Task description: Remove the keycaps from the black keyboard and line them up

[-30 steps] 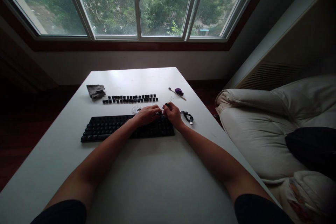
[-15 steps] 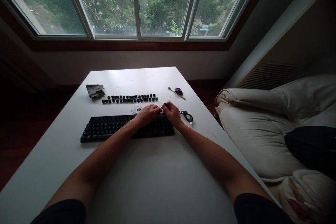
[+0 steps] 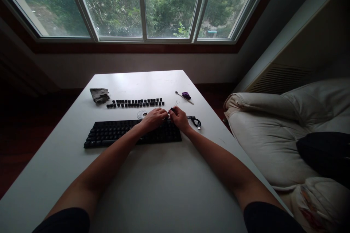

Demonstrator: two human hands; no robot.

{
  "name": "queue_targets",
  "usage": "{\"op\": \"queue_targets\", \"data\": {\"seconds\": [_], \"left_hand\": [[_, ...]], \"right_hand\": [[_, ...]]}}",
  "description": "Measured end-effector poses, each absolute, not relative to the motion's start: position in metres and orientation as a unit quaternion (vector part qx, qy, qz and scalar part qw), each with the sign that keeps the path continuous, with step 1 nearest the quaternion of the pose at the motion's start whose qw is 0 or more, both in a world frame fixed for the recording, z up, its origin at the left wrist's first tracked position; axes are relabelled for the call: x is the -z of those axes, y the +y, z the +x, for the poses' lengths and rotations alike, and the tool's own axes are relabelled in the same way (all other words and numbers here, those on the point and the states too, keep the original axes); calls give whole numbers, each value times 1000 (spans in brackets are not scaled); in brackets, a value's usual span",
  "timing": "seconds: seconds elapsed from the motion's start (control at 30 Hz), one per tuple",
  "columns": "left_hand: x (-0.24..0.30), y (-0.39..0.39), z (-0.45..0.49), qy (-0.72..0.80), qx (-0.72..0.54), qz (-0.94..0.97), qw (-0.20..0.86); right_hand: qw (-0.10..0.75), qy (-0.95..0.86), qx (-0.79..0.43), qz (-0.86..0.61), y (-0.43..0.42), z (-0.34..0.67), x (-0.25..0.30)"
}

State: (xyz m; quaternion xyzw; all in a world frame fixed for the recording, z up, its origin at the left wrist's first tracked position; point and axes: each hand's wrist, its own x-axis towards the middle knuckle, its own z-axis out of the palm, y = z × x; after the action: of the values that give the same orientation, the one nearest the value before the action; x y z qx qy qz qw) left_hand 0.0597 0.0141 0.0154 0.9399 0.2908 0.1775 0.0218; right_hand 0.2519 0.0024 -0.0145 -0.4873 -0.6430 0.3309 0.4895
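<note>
**Keyboard (image 3: 117, 130), apparently partly stripped of caps**

Right hand (image 3: 179, 117) pinching a small dark piece (image 3: 172, 109); left hand (image 3: 155, 118), grip hidden, over the keyboard. Beyond: detached keycaps (image 3: 133, 104) in two rows. Keyboard's left side: keys in place.

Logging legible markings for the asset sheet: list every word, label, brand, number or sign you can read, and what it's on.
No readable text anywhere.
Black keyboard: key legends too small and dark to read.
Loose black keycaps: no legend legible.
USB plug: too small to tell.
</note>
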Motion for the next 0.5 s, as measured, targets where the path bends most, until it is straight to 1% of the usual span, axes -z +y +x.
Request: {"op": "queue_targets", "data": {"seconds": [0.2,0.33,0.5], "left_hand": [[-9,15,59,293,-221,930,35],[-8,15,60,298,-215,930,5],[-6,17,61,295,-209,932,-14]], "right_hand": [[486,-650,-303,-499,-1,251,13],[485,-651,-281,-511,-1,251,13],[483,-631,-323,-514,3,251,14]]}}
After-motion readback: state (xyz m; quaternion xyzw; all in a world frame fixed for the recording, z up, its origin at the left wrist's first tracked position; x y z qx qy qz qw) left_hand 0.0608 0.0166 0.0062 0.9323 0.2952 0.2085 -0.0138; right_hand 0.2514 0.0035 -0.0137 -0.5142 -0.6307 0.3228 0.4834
